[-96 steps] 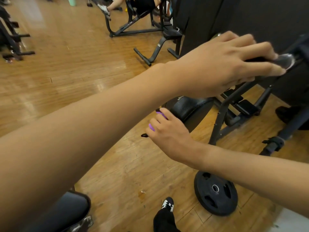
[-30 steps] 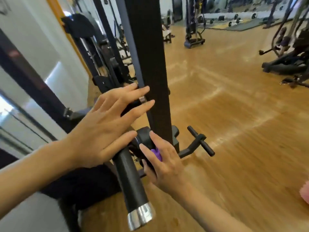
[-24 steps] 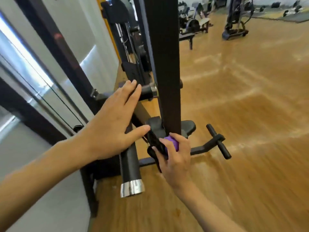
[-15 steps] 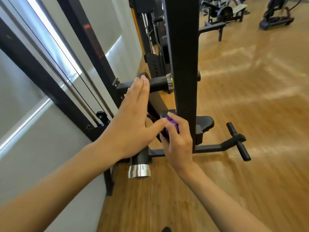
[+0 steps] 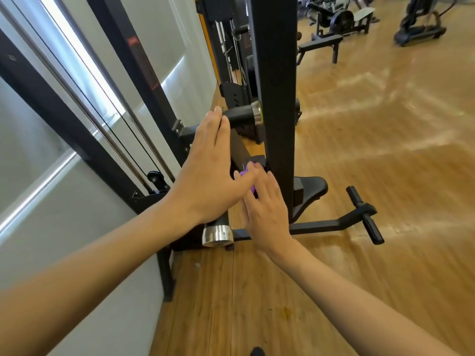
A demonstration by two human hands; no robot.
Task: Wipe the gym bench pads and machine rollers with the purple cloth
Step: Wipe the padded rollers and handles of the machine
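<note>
My left hand (image 5: 210,170) lies flat, fingers straight, on a black machine roller with a silver end cap (image 5: 217,235). Its fingertips reach a second black roller (image 5: 241,116) that sticks out toward the black upright post (image 5: 275,98). My right hand (image 5: 264,206) is just right of it, fingers bent over the bunched purple cloth (image 5: 253,191), which it presses against the machine's black bracket beside the post. Only small bits of the cloth show between the two hands. A black seat pad (image 5: 311,186) sits behind the post.
A grey wall with a mirror and slanted black frame bars (image 5: 144,73) closes the left side. A black foot bar (image 5: 365,217) juts over the wooden floor at right. A bench (image 5: 321,44) and other machines stand far back.
My left hand has flattened and slid further along the roller, its fingertips now at the upper roller. My right hand keeps the cloth at the bracket by the post. The view has shifted.
</note>
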